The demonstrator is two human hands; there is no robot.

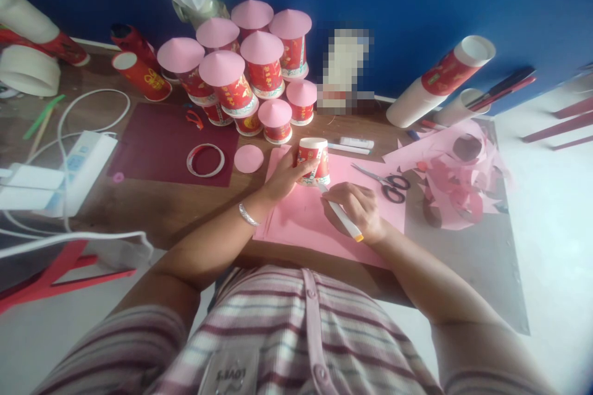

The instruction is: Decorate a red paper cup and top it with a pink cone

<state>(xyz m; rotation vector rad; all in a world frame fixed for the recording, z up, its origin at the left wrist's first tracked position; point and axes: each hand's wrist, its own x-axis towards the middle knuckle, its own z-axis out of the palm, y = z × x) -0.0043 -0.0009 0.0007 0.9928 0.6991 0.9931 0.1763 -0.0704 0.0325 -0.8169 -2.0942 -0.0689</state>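
left hand grips a red paper cup standing on pink paper, right hand pinches a white pen.

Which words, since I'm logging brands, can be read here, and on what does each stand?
"LOVE'S": upside down in this view, on the grey patch of the striped shirt.
Paper cup in the left hand: red print, too blurred.
Pink-capped cups: print too blurred.
Lying red cup: yellow sign, unreadable.
Pen in the right hand: no readable text.
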